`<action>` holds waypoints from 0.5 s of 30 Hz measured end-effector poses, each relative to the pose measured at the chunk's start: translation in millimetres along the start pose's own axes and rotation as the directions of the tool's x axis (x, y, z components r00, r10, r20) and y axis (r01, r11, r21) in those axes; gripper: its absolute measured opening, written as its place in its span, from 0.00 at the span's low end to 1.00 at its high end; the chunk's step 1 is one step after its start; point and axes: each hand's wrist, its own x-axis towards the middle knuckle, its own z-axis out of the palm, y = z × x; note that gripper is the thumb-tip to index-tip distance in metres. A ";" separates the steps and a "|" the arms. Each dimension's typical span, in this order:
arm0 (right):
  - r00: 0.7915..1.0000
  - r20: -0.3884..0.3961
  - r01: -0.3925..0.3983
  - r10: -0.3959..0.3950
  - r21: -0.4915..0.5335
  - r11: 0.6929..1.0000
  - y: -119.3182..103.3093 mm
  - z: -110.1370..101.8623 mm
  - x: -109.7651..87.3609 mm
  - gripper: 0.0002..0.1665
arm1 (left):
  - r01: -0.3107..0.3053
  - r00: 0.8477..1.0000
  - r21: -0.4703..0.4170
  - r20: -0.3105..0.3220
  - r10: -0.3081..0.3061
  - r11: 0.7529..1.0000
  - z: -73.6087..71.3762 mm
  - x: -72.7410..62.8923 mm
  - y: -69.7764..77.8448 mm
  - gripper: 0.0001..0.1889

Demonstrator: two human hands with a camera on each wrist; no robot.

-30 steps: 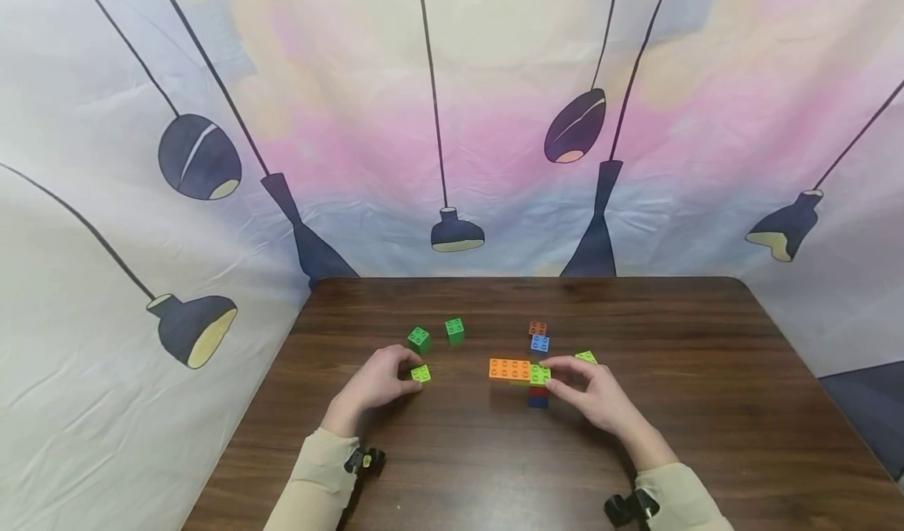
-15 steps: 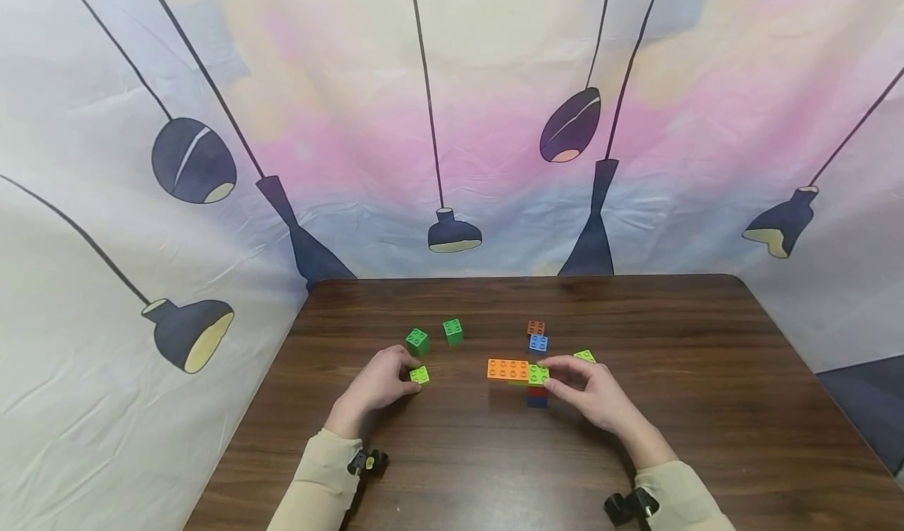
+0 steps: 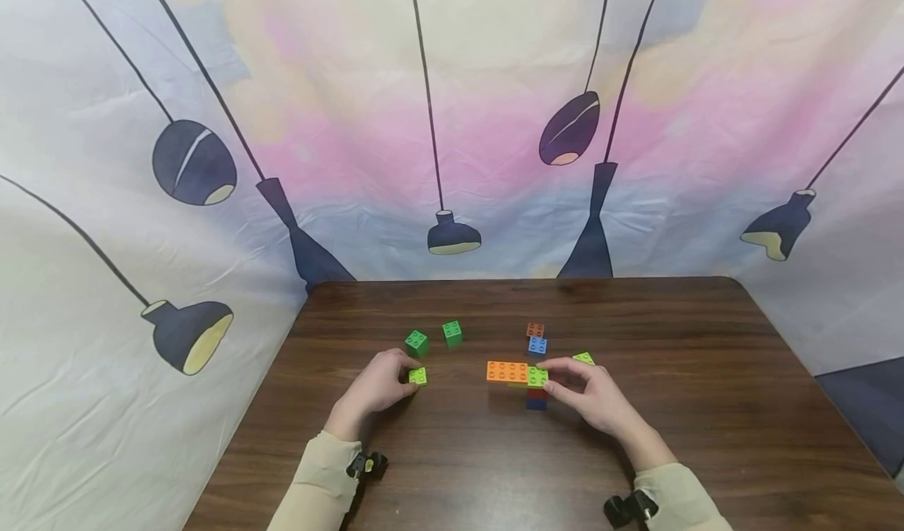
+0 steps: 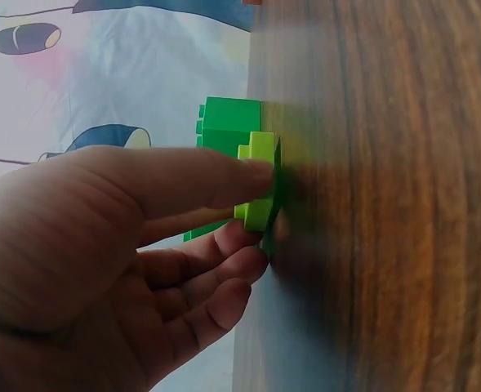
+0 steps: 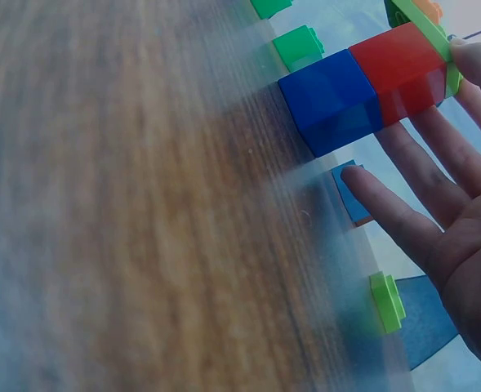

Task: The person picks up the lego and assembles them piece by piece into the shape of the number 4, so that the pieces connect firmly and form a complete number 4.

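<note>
In the head view my left hand point(image 3: 373, 386) pinches a thin lime green building block point(image 3: 418, 376) between thumb and fingers, close over the table. My right hand point(image 3: 596, 396) holds the top of a block stack by a lime green block point(image 3: 537, 376), thumb in front and index finger behind. An orange block point(image 3: 504, 372) with several studs juts out to the left of that lime block. Beneath come a red block point(image 5: 399, 69) and, lowest, a dark blue block point(image 5: 330, 102), both plain in the right wrist view. The other right fingers spread beside the stack.
Two green blocks point(image 3: 452, 333) stand behind my left hand. Farther back, a light blue block point(image 3: 537, 346) sits in front of a brown-orange block point(image 3: 535, 330). Another lime block point(image 3: 583, 358) lies behind my right hand. A printed cloth hangs beyond the wooden table point(image 3: 452, 468).
</note>
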 end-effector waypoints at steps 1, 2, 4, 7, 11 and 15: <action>1.000 0.000 -0.005 0.005 -0.001 1.000 -0.1 0.2 -0.3 0.16 | -0.003 1.000 -0.002 0.000 0.003 1.000 0.1 -0.7 -0.3 0.14; 1.000 0.000 -0.009 0.009 -0.003 1.000 -0.3 0.3 -0.6 0.16 | -0.008 1.000 0.000 0.003 0.008 1.000 0.2 -1.1 -0.7 0.14; 1.000 0.000 -0.011 0.011 -0.002 1.000 -0.5 0.3 -1.0 0.16 | -0.010 1.000 -0.002 0.003 0.010 1.000 0.9 -1.7 -1.3 0.14; 1.000 -0.001 -0.008 0.008 -0.005 1.000 -0.6 0.6 -0.8 0.16 | 0.001 1.000 -0.017 -0.007 -0.001 1.000 1.4 -1.9 0.2 0.15; 1.000 0.002 -0.001 0.001 -0.004 1.000 -0.3 0.7 -0.5 0.16 | -0.009 1.000 -0.081 -0.022 0.007 0.997 1.8 -2.0 6.2 0.16; 1.000 0.003 0.002 -0.002 -0.003 1.000 -0.2 0.9 -0.4 0.16 | -0.080 0.997 -0.148 -0.018 0.079 0.986 5.2 -1.3 14.4 0.15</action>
